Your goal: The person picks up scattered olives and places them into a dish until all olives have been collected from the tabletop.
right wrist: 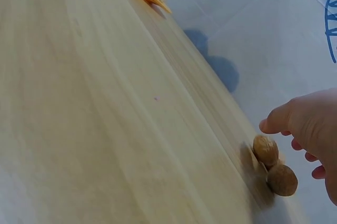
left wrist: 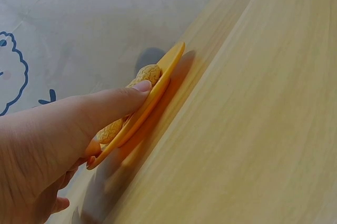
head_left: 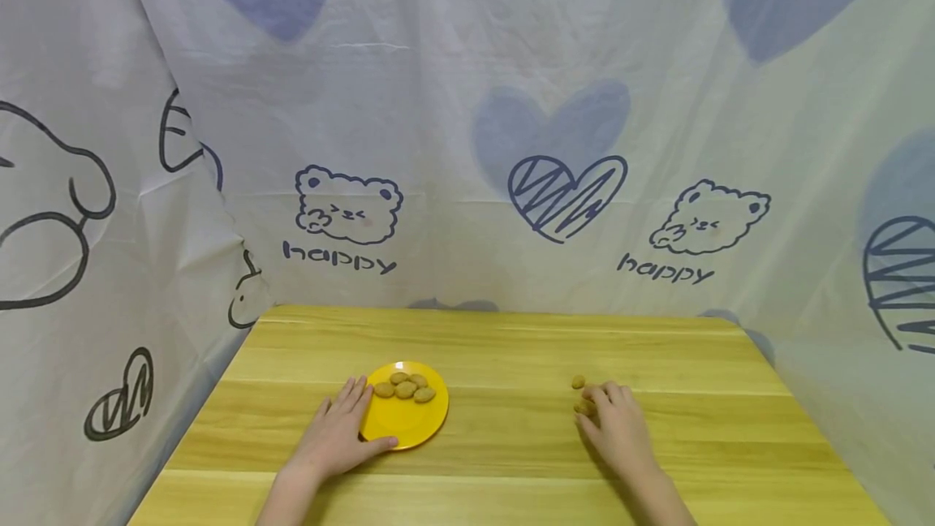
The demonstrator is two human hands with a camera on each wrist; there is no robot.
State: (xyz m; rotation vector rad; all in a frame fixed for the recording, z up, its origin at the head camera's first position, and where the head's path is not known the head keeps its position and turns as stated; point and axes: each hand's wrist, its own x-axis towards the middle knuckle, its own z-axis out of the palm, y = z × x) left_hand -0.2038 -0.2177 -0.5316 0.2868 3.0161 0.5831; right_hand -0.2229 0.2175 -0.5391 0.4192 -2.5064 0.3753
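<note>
Grip: left hand (head_left: 336,433) spreads thumb and fingers along the left and near rim of the yellow plate (head_left: 402,424); right hand (head_left: 621,428), well right of the plate, has thumb and fingers parted at the loose nuts (head_left: 579,381), apparently pinching nothing. Plated nuts (head_left: 405,390) cluster toward the plate's far side. Judged step: picking up a loose nut; next move would call for a pinch. Leftmost plated nut's (head_left: 384,389) long axis runs left-right; loose ones look nearly round, direction unclear.

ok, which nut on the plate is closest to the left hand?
In the head view, the leftmost nut on the yellow plate, beside the left hand; the other nuts there sit farther right.
</note>
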